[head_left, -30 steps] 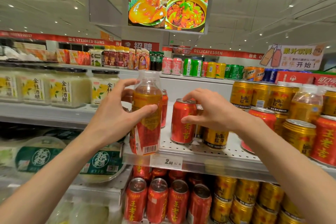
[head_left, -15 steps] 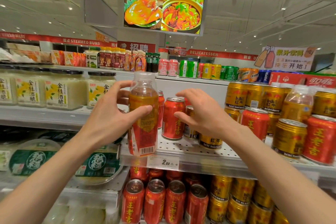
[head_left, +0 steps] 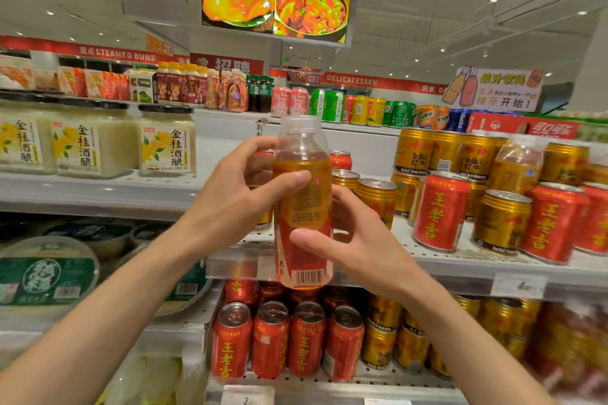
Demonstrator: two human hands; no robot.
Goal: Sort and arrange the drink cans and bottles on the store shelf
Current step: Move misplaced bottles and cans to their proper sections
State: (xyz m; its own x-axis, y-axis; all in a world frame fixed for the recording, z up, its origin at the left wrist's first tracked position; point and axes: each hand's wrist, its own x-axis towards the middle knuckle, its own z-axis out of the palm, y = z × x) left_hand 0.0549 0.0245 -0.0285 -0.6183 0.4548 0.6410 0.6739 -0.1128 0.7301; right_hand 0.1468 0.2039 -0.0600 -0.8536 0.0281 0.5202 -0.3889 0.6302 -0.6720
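**Bottle held up, both hands on it**

Bottle is off the shelf, upright in front of its edge, likely being passed or turned to check the barcode side. Left hand grips the upper part, thumb across the label. Right hand curls round the lower part. Red cans read 王老吉; gold cans read Red Bull 红牛. Signs: STEAMED BUNS, DELICATESSEN.

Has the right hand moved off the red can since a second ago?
Yes. The right hand left the shelf's cans, moved left, and now holds the bottle.
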